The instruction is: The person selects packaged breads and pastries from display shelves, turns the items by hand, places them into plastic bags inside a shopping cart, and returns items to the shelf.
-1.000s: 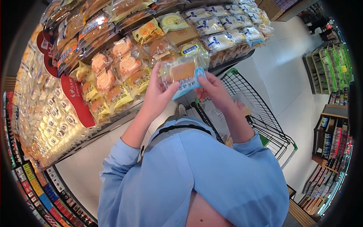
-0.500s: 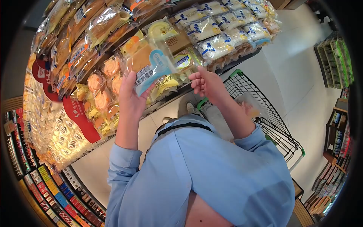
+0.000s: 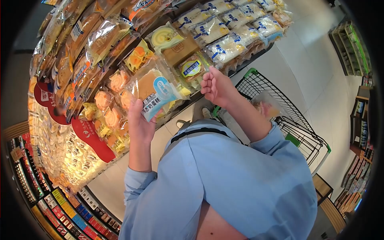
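My left hand (image 3: 143, 124) grips the lower corner of a clear cake package (image 3: 150, 90) with a blue-and-white label, held over the display. Through its plastic a flat brown cake shows. My right hand (image 3: 218, 86) is raised beside the display's front edge, fingers curled in and closed, with nothing visible in them. A package with a yellow and blue oval label (image 3: 191, 68) lies on the display between the held package and my right hand. Packs of pinkish round cakes (image 3: 104, 100) lie to the left of the held package.
A wire shopping cart (image 3: 280, 100) with green corners stands at right, a clear package inside. White-wrapped bread packs (image 3: 226, 50) fill the display's right side, long bread packages (image 3: 92, 44) its upper left. A red sign (image 3: 90, 136) edges the display. Shelves (image 3: 350, 50) stand far right.
My right hand has come off the package and its fingers have curled in. My left hand has carried the package left over the display. The view has shifted slightly.
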Demonstrator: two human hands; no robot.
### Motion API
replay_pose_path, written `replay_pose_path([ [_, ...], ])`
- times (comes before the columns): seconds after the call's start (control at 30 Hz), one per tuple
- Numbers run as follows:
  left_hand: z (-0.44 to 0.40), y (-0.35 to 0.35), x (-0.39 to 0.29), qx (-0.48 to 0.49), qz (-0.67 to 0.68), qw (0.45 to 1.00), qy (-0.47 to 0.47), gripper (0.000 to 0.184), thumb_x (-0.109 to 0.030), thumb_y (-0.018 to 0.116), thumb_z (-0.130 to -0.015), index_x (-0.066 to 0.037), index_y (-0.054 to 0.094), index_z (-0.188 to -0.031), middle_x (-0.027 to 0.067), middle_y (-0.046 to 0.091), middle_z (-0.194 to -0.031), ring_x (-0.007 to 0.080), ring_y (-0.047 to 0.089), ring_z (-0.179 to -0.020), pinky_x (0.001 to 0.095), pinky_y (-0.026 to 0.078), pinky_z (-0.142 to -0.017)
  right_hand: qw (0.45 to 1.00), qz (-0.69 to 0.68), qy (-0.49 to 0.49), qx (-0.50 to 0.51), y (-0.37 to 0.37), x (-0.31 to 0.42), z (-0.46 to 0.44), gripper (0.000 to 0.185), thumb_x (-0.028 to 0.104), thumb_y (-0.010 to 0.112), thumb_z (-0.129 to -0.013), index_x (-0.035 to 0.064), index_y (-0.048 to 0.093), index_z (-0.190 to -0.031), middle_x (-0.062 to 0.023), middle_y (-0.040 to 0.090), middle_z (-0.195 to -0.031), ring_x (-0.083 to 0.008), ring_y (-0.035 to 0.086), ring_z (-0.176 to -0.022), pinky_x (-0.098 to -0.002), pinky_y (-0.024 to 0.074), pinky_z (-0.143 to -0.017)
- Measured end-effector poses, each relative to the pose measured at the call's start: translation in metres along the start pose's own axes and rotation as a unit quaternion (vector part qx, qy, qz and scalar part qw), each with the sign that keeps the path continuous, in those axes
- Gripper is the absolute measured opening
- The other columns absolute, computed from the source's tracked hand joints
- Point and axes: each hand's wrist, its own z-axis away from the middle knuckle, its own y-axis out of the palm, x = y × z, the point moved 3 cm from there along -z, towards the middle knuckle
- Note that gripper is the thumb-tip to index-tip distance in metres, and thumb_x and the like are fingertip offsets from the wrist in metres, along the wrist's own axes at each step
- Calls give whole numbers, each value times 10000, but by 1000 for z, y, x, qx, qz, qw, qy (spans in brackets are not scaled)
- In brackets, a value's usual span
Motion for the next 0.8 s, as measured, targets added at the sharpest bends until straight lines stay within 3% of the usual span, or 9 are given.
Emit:
replay_pose_path([
  [0.1, 1, -6, 1, 18, 5, 1000, -1, 309, -292, 539, -1028, -88, 545, -1259, 79, 683, -1161, 220, 696, -997, 368, 607, -787, 1000, -16, -10, -15, 2, -2, -4, 361, 422, 445, -1024, 149, 576, -829, -19, 636, -711, -182, 615, -582, -302, 417, -508],
  [0.17, 2, -8, 1, 12, 17, 1000, -6, 406, -228, 550, -1007, -65, 451, -1365, 113, 667, -1188, 237, 710, -999, 371, 636, -766, 999, -18, -17, -23, 5, -3, -4, 322, 375, 458, -1007, 152, 576, -808, -17, 634, -700, -182, 617, -585, -299, 418, -510],
  [0.3, 6, -14, -2, 3, 30, 1000, -3, 386, -224, 550, -1008, -67, 458, -1348, 112, 669, -1183, 236, 710, -1000, 373, 637, -752, 997, -40, -36, -57, 6, -4, 0, 234, 276, 499, -947, 160, 576, -759, -13, 630, -677, -182, 618, -580, -290, 419, -504],
  [0.6, 1, -9, -5, -15, -18, 1000, -15, 320, -240, 515, -1033, -87, 509, -1314, 81, 667, -1193, 208, 682, -1054, 374, 602, -847, 994, -87, -50, -53, -1, -8, 3, 222, 253, 532, -919, 159, 572, -722, -12, 624, -654, -176, 609, -569, -290, 417, -491],
  [0.8, -20, 20, -2, 56, -41, 998, -8, 332, -221, 510, -1030, -75, 493, -1328, 91, 657, -1207, 210, 678, -1075, 373, 592, -909, 993, -91, -53, -47, -4, -4, 5, 252, 281, 544, -940, 152, 576, -726, -13, 625, -658, -173, 603, -560, -280, 416, -492],
])
